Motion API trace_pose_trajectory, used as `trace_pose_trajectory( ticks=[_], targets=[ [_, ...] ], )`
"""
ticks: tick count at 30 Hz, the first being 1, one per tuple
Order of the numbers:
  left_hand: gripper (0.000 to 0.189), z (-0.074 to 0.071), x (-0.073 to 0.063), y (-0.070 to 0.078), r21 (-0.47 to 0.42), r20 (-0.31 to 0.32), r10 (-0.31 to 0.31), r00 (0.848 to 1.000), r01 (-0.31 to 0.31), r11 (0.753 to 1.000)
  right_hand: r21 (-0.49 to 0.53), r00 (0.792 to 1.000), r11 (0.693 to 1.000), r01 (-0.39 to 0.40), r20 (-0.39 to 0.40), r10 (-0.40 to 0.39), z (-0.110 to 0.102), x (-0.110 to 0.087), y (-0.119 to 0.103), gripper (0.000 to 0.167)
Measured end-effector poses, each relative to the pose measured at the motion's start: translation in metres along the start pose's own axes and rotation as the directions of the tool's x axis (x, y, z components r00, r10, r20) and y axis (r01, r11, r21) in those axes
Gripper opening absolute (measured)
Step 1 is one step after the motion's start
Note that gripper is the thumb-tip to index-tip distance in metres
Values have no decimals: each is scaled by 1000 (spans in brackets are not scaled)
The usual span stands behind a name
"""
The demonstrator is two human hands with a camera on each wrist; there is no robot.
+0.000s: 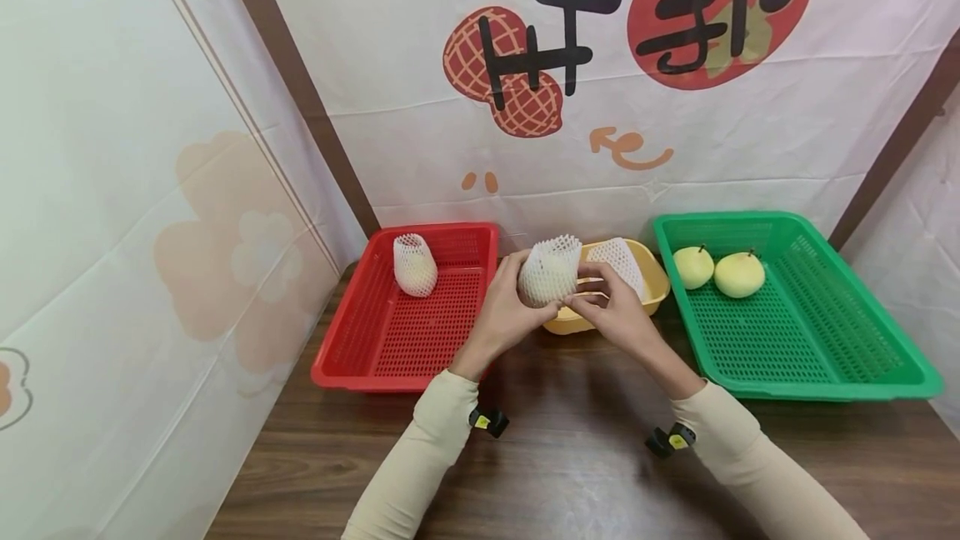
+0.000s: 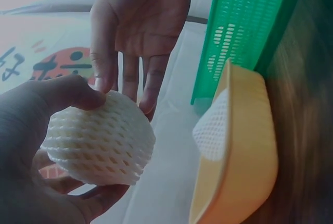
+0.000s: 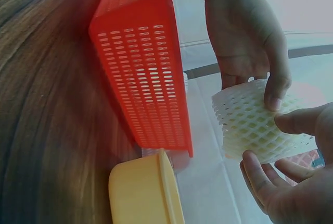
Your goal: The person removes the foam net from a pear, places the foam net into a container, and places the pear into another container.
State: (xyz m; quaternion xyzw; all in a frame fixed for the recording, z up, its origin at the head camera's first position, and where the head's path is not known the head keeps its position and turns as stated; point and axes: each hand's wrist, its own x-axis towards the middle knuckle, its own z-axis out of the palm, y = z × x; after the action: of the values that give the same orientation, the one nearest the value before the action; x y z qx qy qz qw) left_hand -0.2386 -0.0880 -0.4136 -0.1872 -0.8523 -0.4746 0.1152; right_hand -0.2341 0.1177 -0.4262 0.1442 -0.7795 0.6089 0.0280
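Note:
A pale yellow pear in a white foam net sleeve (image 1: 550, 273) is held up over the near side of a yellow basket (image 1: 573, 323). My left hand (image 1: 510, 311) grips it from the left, thumb on one side and fingers on the other. From the right, my right hand (image 1: 618, 311) has its thumb and fingertips on the sleeve; in the right wrist view its thumb and a finger (image 3: 255, 169) press the netting. The sleeve's open end rises above the pear in the head view. Another foam net sleeve (image 1: 618, 261) lies in the yellow basket.
At the left stands a red basket (image 1: 405, 382) with a netted fruit (image 1: 415, 267) in it. A green basket (image 1: 825, 390) at the right holds two bare pears (image 1: 739, 275). All stand on a dark wooden table (image 1: 555, 457) against a printed cloth wall (image 1: 405, 107).

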Motion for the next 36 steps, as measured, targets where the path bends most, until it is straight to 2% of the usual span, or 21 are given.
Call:
trace_pose_trajectory(
  ticks=[8, 19, 27, 33, 36],
  targets=[
    [86, 15, -9, -1, -22, 5, -10, 1000, 10, 1000, -29, 1000, 999, -13, 5, 14, -7, -15, 10, 55],
    [81, 33, -23, -10, -70, 20, -32, 999, 33, 997, -48, 1000, 998, -27, 1, 27, -10, -29, 23, 50],
    [81, 44, -32, -18, -80, 49, -34, 998, 38, 996, -78, 999, 996, -47, 2, 47, -12, -39, 32, 47],
    [80, 48, -35, -25, -99, 89, -57, 994, 65, 993, -91, 1000, 996, -21, 2, 22, -13, -44, 39, 44],
    [80, 51, -38, -28, -107, 106, -66, 992, 78, 991, -102, 999, 994, -36, 10, 37, -14, -47, 42, 45]
  ],
)
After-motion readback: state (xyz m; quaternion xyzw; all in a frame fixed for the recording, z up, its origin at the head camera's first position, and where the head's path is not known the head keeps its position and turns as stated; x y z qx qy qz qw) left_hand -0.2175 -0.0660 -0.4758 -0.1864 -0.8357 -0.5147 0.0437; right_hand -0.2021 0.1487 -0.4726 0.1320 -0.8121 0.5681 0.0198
